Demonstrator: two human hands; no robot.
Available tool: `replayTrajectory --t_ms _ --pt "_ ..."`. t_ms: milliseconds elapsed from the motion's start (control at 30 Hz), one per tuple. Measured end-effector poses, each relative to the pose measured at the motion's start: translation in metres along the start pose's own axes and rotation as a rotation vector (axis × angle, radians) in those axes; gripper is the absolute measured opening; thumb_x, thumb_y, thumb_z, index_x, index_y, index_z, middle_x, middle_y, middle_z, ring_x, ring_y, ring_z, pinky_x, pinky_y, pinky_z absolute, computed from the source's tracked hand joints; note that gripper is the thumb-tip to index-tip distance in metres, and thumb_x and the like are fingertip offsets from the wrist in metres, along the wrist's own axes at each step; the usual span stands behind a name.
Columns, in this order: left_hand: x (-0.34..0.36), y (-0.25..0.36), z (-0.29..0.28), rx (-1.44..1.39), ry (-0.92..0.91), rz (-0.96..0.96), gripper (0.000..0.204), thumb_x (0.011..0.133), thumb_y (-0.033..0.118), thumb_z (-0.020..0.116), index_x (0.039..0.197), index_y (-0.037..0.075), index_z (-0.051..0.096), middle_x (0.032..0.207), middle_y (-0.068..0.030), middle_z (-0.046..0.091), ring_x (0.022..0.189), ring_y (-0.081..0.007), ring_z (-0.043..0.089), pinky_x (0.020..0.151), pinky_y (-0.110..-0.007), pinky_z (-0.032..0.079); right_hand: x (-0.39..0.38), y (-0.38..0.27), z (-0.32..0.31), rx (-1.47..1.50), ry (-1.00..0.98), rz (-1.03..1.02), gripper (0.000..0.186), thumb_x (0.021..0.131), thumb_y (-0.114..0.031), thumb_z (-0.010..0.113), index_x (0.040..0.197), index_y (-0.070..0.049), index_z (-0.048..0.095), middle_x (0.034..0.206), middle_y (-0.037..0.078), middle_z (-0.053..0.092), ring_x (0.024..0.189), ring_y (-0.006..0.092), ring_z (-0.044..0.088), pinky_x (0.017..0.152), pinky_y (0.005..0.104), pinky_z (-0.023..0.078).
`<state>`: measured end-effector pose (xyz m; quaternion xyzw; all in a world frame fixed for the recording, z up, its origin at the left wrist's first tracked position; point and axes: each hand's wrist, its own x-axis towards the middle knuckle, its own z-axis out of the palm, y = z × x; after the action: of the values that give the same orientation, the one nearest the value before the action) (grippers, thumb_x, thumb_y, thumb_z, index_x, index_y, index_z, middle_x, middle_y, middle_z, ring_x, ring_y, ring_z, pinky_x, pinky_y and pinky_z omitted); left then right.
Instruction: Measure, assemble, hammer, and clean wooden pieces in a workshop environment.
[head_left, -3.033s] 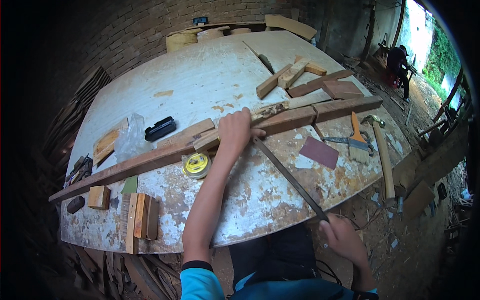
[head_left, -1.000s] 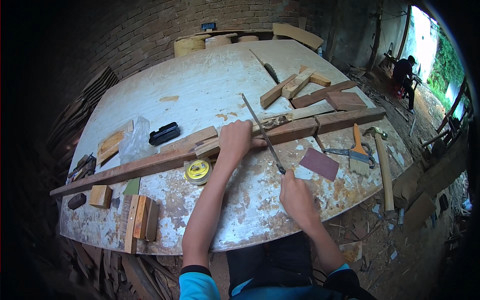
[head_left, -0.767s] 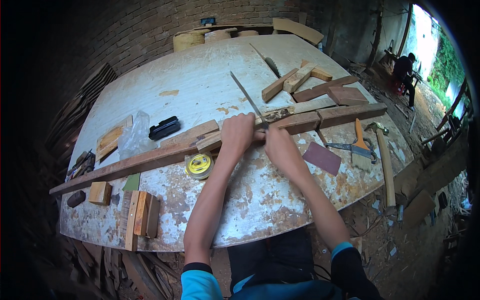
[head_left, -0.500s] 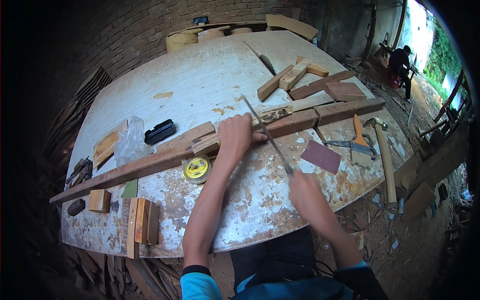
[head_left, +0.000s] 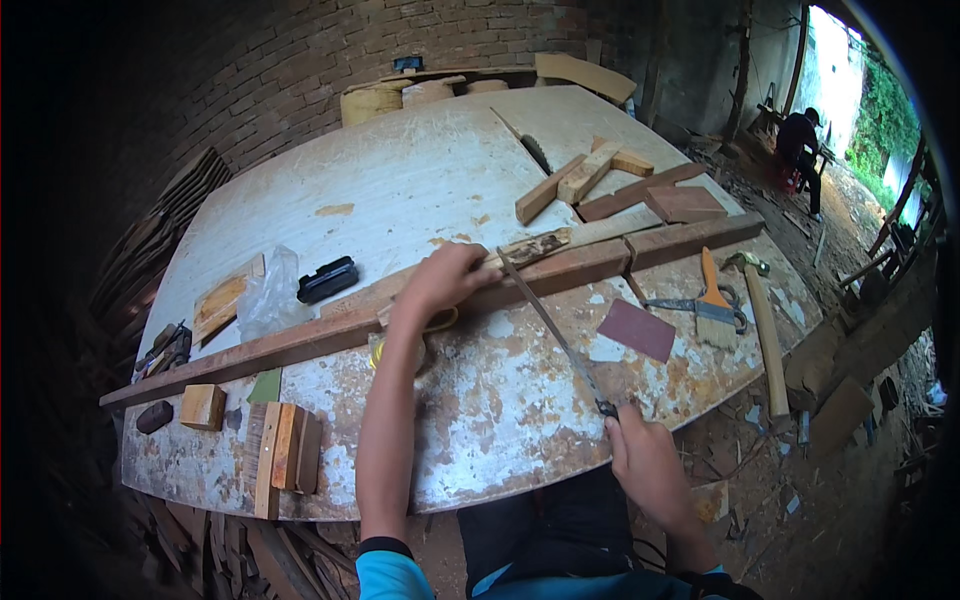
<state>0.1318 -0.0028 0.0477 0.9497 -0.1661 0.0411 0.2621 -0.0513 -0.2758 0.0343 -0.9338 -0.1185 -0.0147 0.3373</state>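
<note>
the left hand [head_left: 447, 277] curls gripping over the pale wood strip [head_left: 535, 246]; the right hand [head_left: 648, 462] clasps a long metal tool [head_left: 556, 335] reaching toward eleven o'clock, to the strip. tape measure [head_left: 377, 352] at the left hand's seven o'clock, sandpaper [head_left: 637, 331] at the right's twelve.

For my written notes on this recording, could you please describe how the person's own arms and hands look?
The left hand and the right hand are both bare, with no glove or watch visible. The left sleeve is bright blue with a dark band at its edge. Only part of the right sleeve shows: dark, with a little blue.
</note>
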Motion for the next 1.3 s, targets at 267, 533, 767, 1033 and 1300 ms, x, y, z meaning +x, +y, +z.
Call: replayTrajectory --t_ms 267,533,767,1033,1300 --pt "0.003 0.001 0.018 -0.100 0.211 -0.038 0.038 0.070 0.024 0.076 0.092 0.004 0.055 0.085 -0.0160 0.064 0.082 -0.0319 0.062 0.069 -0.040 0.047 0.004 -0.006 -0.016 0.045 0.229 0.062 0.016 0.091 -0.013 0.047 0.087 0.002 0.046 0.062 0.026 0.055 0.062 0.0459 0.056 0.053 0.0510 0.042" --pt "0.006 0.026 0.033 0.481 0.184 -0.136 0.061 0.051 0.053 0.081 0.076 0.003 0.057 0.063 -0.0106 0.062 0.063 -0.0288 0.064 0.055 -0.040 0.048 0.038 0.011 0.033 0.093 0.052 -0.024 0.015 0.093 -0.012 0.045 0.089 0.002 0.046 0.057 0.026 0.053 0.060 0.0470 0.055 0.052 0.0513 0.039" --pt "0.007 0.023 0.042 0.466 0.254 -0.167 0.066 0.049 0.058 0.079 0.072 0.001 0.054 0.059 -0.0133 0.060 0.056 -0.0306 0.061 0.052 -0.040 0.046 0.048 -0.007 0.040 0.103 -0.003 0.006 0.015 0.092 -0.011 0.045 0.100 0.002 0.042 0.061 0.028 0.055 0.060 0.0467 0.057 0.053 0.0513 0.042" --pt "0.008 0.019 0.053 0.488 0.321 -0.153 0.067 0.049 0.057 0.080 0.072 0.000 0.053 0.058 -0.0146 0.059 0.056 -0.0315 0.062 0.051 -0.039 0.047 0.072 -0.021 0.051 -0.054 -0.118 -0.042 0.021 0.082 0.003 0.045 0.099 0.014 0.041 0.071 0.032 0.059 0.072 0.0467 0.061 0.061 0.0504 0.050" --pt "0.008 0.034 0.049 0.470 0.303 -0.206 0.054 0.054 0.041 0.083 0.081 0.002 0.056 0.069 -0.0132 0.064 0.067 -0.0290 0.065 0.057 -0.040 0.048 0.126 -0.028 0.053 -0.027 0.009 -0.143 0.017 0.084 0.001 0.044 0.095 0.013 0.043 0.078 0.034 0.058 0.080 0.0477 0.060 0.068 0.0508 0.049"
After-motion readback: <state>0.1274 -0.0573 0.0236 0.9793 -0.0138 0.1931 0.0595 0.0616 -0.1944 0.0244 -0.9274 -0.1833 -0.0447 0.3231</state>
